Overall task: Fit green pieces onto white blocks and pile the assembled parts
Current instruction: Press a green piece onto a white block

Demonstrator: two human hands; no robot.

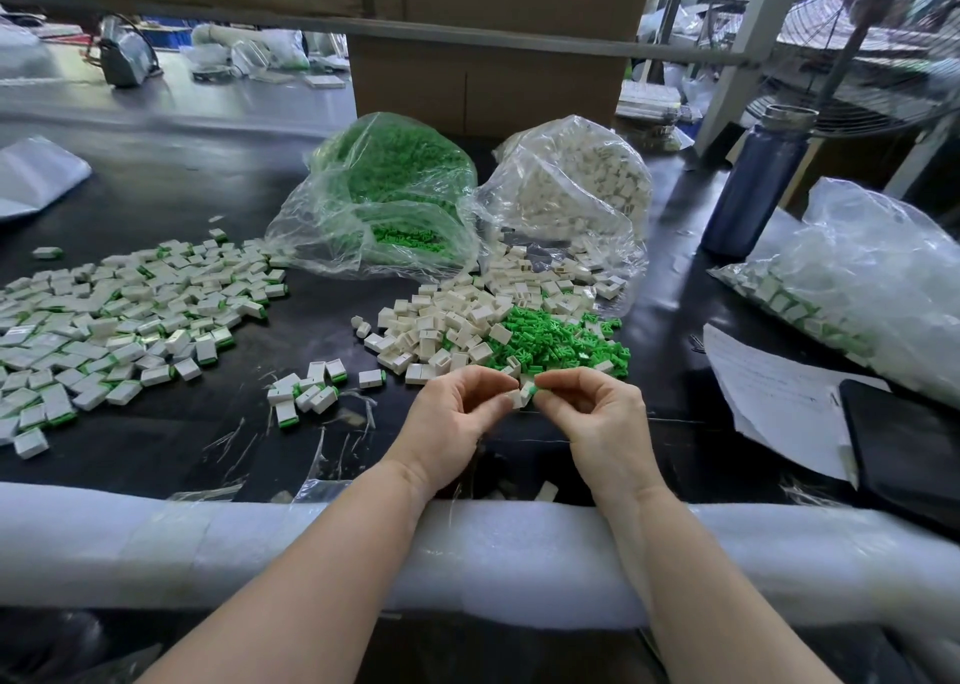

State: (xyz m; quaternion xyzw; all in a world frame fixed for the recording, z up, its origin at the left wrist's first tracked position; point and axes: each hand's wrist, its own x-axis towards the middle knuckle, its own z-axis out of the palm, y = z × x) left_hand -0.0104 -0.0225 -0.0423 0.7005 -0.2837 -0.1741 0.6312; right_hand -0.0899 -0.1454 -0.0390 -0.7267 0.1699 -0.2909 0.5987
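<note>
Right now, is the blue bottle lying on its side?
No, the blue bottle stands upright on the table's right side, its cap on top.

Both bare forearms reach in from six o'clock, converging toward twelve. The left hand (457,413) and right hand (595,410) meet fingertip to fingertip, thumbs and forefingers curled in a pinch, remaining fingers loosely bent, wrists level.

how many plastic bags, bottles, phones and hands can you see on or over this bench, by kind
Bags holding parts: 3, green pieces, white blocks, assembled parts
Blue bottle: 1
Black phone: 1
Hands: 2, left hand, right hand
Total: 7
</note>
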